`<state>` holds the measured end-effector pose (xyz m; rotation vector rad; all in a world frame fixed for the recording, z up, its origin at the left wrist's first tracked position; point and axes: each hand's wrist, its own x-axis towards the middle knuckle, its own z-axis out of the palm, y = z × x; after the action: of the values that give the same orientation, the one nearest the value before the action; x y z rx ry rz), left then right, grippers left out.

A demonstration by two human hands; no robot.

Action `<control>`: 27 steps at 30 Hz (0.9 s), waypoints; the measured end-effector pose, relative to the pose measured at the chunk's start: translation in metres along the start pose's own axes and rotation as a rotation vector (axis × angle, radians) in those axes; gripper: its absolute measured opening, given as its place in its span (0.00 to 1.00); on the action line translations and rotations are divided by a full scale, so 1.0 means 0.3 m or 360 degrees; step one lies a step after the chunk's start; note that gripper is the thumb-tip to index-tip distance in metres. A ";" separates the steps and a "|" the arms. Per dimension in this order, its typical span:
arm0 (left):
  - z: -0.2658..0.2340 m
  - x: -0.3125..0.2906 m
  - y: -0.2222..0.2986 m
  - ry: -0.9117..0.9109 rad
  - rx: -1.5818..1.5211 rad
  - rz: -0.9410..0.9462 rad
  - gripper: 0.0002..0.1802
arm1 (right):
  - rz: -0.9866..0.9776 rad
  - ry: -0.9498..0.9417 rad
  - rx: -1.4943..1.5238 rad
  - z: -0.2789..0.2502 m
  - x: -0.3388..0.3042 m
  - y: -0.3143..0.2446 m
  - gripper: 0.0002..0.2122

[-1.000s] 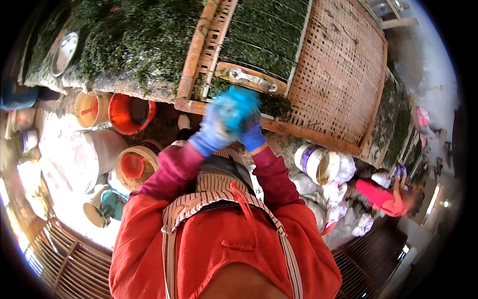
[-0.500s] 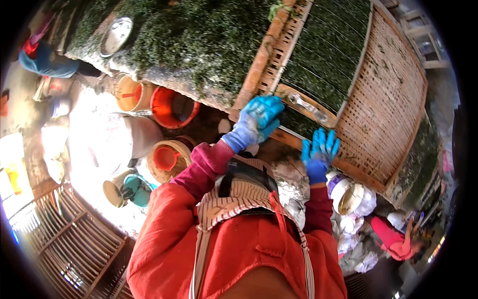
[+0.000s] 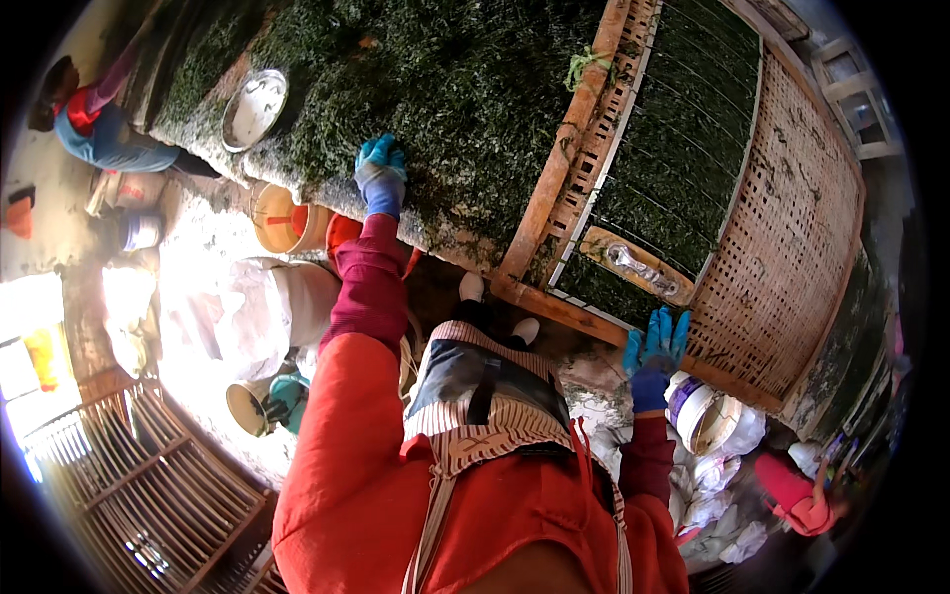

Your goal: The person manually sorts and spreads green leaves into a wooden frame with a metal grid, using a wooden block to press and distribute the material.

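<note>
My left hand (image 3: 381,170), in a blue work glove, reaches out to the near edge of a broad heap of dark green, finely shredded plant matter (image 3: 445,109). Its fingers curl down against the heap, and whatever they hold is hidden. My right hand (image 3: 656,348), gloved alike, lies with fingers spread at the near edge of a wood-framed woven tray (image 3: 782,228). Inside the tray, a white-edged rectangular frame with thin cross strings (image 3: 683,148) is filled with the same green matter. A wooden block with a clear handle-like piece (image 3: 636,265) rests on its near end.
Below the table's near side stand a yellowish bucket (image 3: 282,223), an orange-red tub (image 3: 343,236) and a white sack (image 3: 267,307). A round metal dish (image 3: 254,109) sits on the heap. One person (image 3: 109,134) works far left, another (image 3: 797,495) lower right. A slatted rack (image 3: 148,475) stands lower left.
My left hand has moved left, from the tray's near left corner to the green heap, its arm stretching out. My right hand stays at the tray's edge. The view has shifted a little.
</note>
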<state>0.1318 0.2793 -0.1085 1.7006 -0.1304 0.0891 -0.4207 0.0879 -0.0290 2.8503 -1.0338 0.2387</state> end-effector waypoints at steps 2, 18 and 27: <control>-0.031 0.036 -0.015 -0.0088 -0.0896 -0.0582 0.13 | -0.0006 0.0018 0.0032 -0.013 0.010 -0.001 0.25; -0.182 -0.248 0.829 -0.1153 -0.1046 0.0031 0.19 | 0.0021 0.0264 0.0608 -0.042 0.025 0.012 0.16; 0.350 -0.986 0.693 -0.2260 -0.0529 -0.0067 0.18 | 0.0517 0.0848 0.0935 -0.025 -0.009 0.094 0.17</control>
<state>-0.1916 0.1585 0.0416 1.1431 -1.0825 -1.1255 -0.4417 0.0692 -0.0210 2.7484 -1.4608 1.4499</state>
